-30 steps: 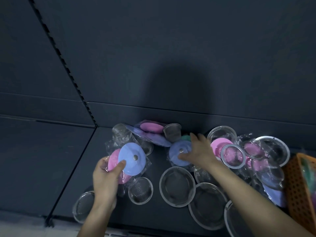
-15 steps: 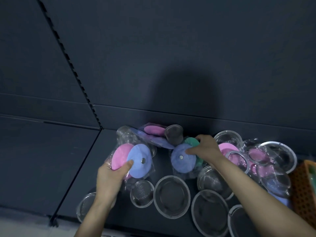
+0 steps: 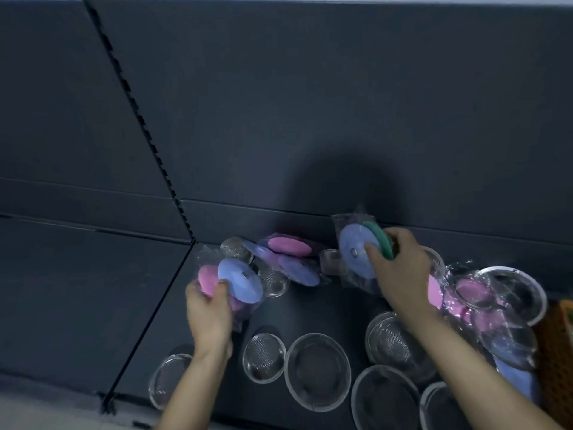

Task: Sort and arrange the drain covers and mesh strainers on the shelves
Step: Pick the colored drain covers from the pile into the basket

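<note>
Drain covers (image 3: 240, 283): two packs gripped, both hands (image 3: 207, 308) (image 3: 400, 268); strainers (image 3: 316, 370) perhaps ten.

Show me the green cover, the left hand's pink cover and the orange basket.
green cover (image 3: 377, 238), head view, its edge
pink cover (image 3: 207, 276), head view, its face
orange basket (image 3: 555, 352), head view, its side wall

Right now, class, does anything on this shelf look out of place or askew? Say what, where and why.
Yes. At the right, pink drain covers and mesh strainers lie heaped together, overlapping and tilted, unsorted. At the back, a cover packet leans askew beside a small strainer.
</note>
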A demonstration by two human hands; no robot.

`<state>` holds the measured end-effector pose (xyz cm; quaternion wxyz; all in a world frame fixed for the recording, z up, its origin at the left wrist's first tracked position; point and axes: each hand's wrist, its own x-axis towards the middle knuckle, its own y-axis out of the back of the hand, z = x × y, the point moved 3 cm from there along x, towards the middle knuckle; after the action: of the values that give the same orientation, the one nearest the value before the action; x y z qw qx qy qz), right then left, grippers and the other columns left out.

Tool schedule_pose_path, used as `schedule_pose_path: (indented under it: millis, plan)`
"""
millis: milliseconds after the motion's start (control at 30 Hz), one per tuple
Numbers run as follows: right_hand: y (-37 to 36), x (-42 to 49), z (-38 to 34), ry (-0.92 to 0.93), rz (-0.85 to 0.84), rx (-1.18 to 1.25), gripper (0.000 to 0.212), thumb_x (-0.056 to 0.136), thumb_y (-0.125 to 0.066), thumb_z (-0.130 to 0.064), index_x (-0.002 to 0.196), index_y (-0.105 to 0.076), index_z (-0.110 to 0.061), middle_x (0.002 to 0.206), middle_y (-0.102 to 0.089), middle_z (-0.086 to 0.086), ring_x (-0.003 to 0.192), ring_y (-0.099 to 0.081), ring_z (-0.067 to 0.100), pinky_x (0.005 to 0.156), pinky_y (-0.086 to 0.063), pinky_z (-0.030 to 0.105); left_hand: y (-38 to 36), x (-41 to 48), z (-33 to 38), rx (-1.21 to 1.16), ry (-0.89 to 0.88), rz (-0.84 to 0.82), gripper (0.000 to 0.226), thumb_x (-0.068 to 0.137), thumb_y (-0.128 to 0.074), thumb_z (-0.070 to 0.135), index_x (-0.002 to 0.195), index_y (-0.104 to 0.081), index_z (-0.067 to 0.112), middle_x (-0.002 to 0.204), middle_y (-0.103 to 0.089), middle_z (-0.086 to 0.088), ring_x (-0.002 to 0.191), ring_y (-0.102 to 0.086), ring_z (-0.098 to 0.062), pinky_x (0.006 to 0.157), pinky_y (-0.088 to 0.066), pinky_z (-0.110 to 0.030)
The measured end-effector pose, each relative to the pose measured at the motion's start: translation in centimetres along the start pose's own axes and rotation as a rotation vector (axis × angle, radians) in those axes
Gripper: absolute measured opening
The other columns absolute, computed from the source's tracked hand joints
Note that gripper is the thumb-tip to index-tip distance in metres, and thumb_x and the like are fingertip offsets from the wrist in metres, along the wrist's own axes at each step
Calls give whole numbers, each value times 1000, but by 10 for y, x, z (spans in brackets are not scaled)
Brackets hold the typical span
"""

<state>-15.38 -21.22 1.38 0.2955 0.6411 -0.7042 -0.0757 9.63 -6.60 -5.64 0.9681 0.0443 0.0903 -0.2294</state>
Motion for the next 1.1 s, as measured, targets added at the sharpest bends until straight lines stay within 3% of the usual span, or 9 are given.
schedule_pose_path:
  millis: [133, 267, 467, 533, 600, 667, 733, 833, 1100]
  plan:
    - [-26, -9, -14, 124, -84, 25, 23, 77, -71, -13, 94, -58, -24, 83, -60, -6, 72, -51, 9, 68, -35, 20, -19, 0, 12, 78, -89, -15, 14, 87, -57, 16, 98, -49, 12, 80, -59, -2, 71, -56, -24, 69, -47, -39]
    - [-65, -24, -22, 293, -241, -147, 25, 79, -70, -8, 102, -62, -3, 96, -63, 12, 85, -60, 29, 76, -39, 29, -35, 5, 22, 195, -129, -63, 14, 88, -57, 19, 98, -47, 15, 76, -57, 4, 67, -55, -12, 63, -41, -31]
    - [-94, -39, -9, 239, -467, -247, 53, 77, -74, -27, 120, -51, -7, 118, -50, 10, 107, -52, 28, 87, -42, 32, -50, 16, 28, 240, -51, -138, 12, 87, -54, 25, 86, -47, 15, 75, -57, 0, 72, -57, -25, 62, -42, -33]
    - [-99, -42, -7, 248, -534, -308, 71, 74, -74, -43, 130, -44, -11, 127, -45, 7, 115, -47, 24, 92, -41, 30, -55, 16, 28, 226, 8, -172, 23, 83, -59, 39, 90, -49, 19, 83, -61, -1, 83, -62, -28, 73, -50, -36]
    - [-103, -44, -6, 260, -581, -366, 88, 68, -73, -55, 137, -36, -13, 134, -39, 5, 122, -40, 23, 98, -39, 31, -61, 16, 28, 235, 96, -223, 55, 69, -65, 59, 104, -50, 19, 95, -65, -7, 90, -65, -31, 82, -55, -43]
    - [-106, -45, -5, 274, -612, -418, 102, 64, -73, -59, 143, -27, -14, 139, -33, 4, 125, -35, 23, 101, -38, 34, -64, 17, 28, 264, 166, -261, 76, 57, -72, 64, 112, -52, 14, 99, -68, -14, 94, -66, -36, 83, -55, -47]
    - [-108, -46, -4, 295, -608, -456, 98, 70, -72, -50, 146, -21, -16, 143, -29, 4, 127, -34, 25, 101, -39, 36, -65, 21, 28, 239, 185, -287, 64, 56, -76, 49, 106, -59, 12, 97, -69, -16, 93, -67, -36, 83, -56, -51]
    - [-109, -44, -5, 338, -549, -495, 76, 83, -62, -31, 146, -23, -14, 143, -33, 7, 124, -42, 28, 97, -40, 34, -61, 26, 27, 190, 205, -297, 36, 54, -70, 27, 88, -65, 14, 88, -71, -13, 83, -69, -31, 75, -58, -51]
    - [-105, -38, 1, 332, -561, -465, 68, 83, -61, -21, 143, -31, -9, 141, -40, 10, 123, -46, 29, 100, -41, 35, -45, 28, 20, 165, 145, -307, 18, 64, -70, 12, 82, -69, 12, 77, -72, -8, 79, -71, -27, 67, -58, -39]
